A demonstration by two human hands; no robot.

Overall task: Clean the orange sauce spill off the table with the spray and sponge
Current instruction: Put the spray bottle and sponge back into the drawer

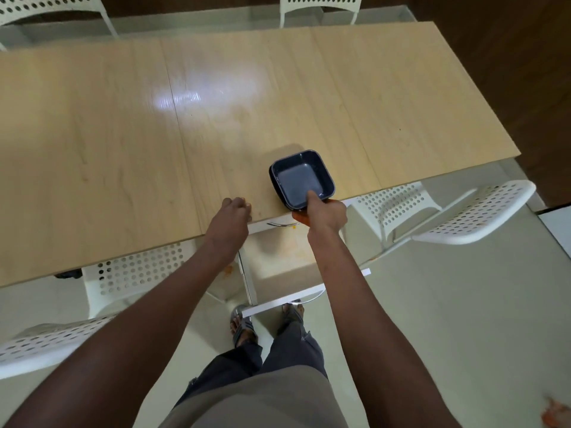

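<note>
Two hands work at the table's (123,125) near edge. The right hand (326,213) pinches the dish (302,180), thumb inside its rim, with something orange (301,217) under the fingers, perhaps the sponge. The left hand (232,213), curled and holding nothing visible, rests beside it. No spray is in view. Orange smears (229,268) lie below the hands. Judgement: lift the dish level, then wipe towards the edge.

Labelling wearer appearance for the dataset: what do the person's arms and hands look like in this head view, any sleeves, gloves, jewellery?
Both arms are bare from the frame's lower edge to the wrist; no sleeves in view. Left hand and right hand: no gloves, and no watch, bands or rings are visible. Nothing is marked or taped on either forearm. Lower down, a beige garment, dark grey trousers and open sandals show.
</note>
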